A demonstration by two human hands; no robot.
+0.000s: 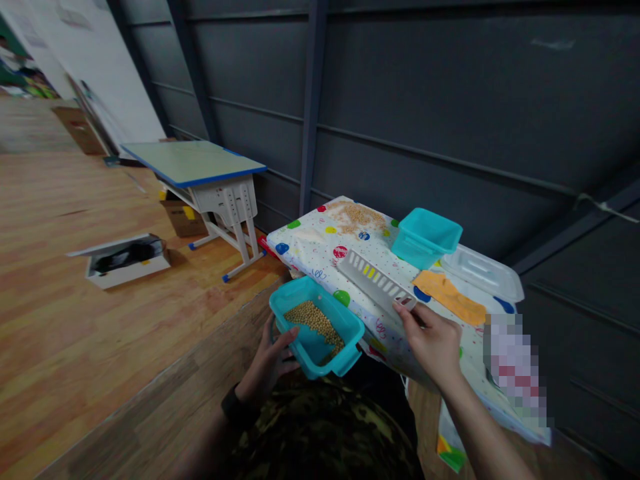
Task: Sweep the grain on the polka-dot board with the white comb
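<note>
Dark grey panelled wall (450, 100) backs a white tablecloth (310, 247) printed with coloured dots. Left hand (273, 355) grasps 1 rectangular turquoise plastic tub (305, 292), partly filled with tan beans (317, 320), beside the tablecloth. Right hand (436, 335) pinches 1 long white slotted plastic piece (376, 285). On the cloth: 1 more turquoise tub (413, 251) and loose tan beans (360, 217).

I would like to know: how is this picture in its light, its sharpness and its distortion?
Head view: dim light, leaving the wall and shirt murky; head view: the floor soft and stretched toward the left edge; head view: beans in the near tub fairly distinct, but a pixelated patch hides something at right.
</note>
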